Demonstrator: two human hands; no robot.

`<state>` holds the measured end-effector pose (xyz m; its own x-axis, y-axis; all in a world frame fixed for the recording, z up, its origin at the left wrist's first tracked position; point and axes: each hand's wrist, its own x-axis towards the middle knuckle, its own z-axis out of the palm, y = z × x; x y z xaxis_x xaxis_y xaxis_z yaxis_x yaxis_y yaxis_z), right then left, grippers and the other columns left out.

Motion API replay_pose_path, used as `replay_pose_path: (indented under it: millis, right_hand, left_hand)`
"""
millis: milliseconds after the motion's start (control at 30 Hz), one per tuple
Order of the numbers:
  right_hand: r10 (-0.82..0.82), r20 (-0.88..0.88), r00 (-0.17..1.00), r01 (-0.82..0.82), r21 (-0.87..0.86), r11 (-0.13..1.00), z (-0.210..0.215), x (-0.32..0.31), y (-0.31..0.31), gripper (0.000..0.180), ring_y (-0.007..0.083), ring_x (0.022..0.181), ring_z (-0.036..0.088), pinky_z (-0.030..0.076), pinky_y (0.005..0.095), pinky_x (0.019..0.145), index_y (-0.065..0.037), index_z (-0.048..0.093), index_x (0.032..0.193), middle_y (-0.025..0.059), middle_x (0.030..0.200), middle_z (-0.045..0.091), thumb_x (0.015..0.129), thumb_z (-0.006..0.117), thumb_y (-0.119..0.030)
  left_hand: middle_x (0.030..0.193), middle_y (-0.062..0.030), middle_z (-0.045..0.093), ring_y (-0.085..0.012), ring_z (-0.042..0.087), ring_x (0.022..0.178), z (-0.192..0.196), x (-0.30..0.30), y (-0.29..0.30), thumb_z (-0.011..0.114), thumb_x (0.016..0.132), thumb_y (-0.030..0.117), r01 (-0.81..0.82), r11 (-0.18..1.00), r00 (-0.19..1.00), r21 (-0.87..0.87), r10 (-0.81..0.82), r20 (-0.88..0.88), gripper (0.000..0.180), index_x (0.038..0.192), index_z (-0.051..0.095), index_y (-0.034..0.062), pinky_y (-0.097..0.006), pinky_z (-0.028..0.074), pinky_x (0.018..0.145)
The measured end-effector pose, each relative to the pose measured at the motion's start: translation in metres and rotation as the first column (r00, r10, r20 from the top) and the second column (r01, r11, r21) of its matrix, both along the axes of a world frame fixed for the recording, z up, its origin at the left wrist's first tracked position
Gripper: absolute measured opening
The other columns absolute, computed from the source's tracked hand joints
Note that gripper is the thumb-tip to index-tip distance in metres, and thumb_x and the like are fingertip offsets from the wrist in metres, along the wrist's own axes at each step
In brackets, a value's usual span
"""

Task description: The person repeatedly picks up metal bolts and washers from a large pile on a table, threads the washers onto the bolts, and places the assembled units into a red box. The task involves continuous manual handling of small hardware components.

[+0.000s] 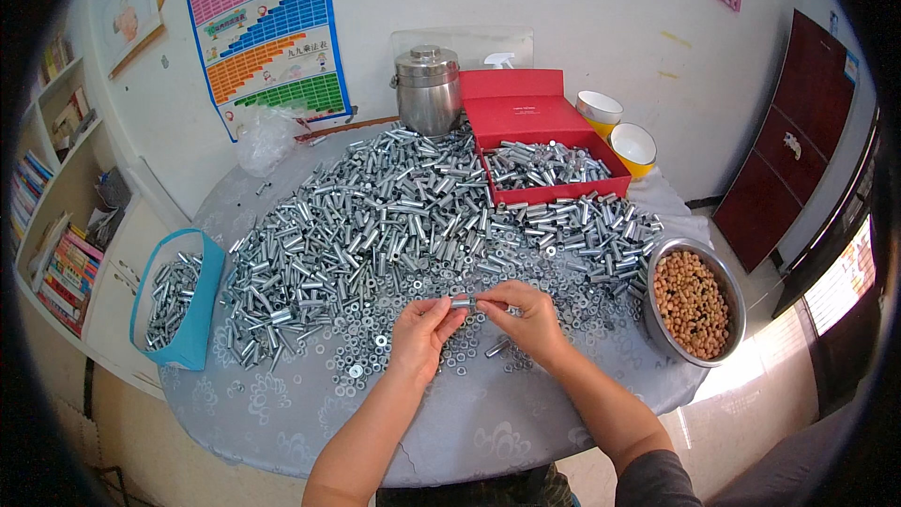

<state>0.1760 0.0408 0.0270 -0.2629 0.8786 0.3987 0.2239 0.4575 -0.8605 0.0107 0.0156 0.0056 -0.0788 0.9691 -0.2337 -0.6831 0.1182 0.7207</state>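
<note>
Over the near edge of a heap of metal parts, my two hands meet with a short silver metal sleeve (pixel 462 303) lying level between them. The fingers of my left hand (pixel 422 333) are closed round its left end. At its right end, my right hand (pixel 526 317) pinches with thumb and forefinger; a small part there is too tiny to make out. Below the hands are many loose washers and nuts (pixel 380 341). Another metal sleeve (pixel 497 347) lies just under my right hand. Behind them spreads the big pile of silver sleeves and bolts (pixel 375 216).
On the grey cloth-covered table (pixel 282 422) stand a blue box (pixel 208 305) of bolts at left and an open red box (pixel 563 195) of sleeves behind. A steel bowl (pixel 737 319) of small tan pieces sits right. A steel pot (pixel 427 99), plastic bag (pixel 266 143) and two bowls (pixel 633 144) stand farther back.
</note>
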Motion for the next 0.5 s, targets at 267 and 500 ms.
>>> replay_pose_path:
  millis: [267, 500]
  right_hand:
    - [-0.061, -0.071, 0.996, 0.062, 0.007, 0.998, -0.004, 0.003, 0.004, 0.016, 0.0144, 0.078, 0.061, 0.048, 0.024, 0.07, -0.003, 0.066, 0.091, 0.0078, 0.087, 0.064, 0.076, 0.063, -0.003]
    - [-0.092, -0.127, 0.988, 0.075, -0.136, 0.988, -0.01, 0.005, 0.011, 0.011, 0.0209, 0.081, 0.06, 0.047, 0.031, 0.074, -0.007, 0.068, 0.085, 0.0073, 0.084, 0.064, 0.074, 0.064, -0.009]
  left_hand:
    - [0.089, -0.0199, 0.061, -0.0233, 0.064, 0.074, 0.011, 0.005, -0.005, 0.059, 0.082, 0.006, 0.112, 0.993, 0.963, -0.045, -0.119, -0.243, 0.015, 0.089, 0.049, -0.0019, -0.029, 0.055, 0.065]
    - [0.095, -0.0197, 0.061, -0.0215, 0.063, 0.077, 0.002, -0.002, 0.0, 0.057, 0.084, 0.009, 0.078, 0.997, 0.979, 0.006, -0.076, -0.192, 0.018, 0.097, 0.055, -0.003, -0.029, 0.054, 0.068]
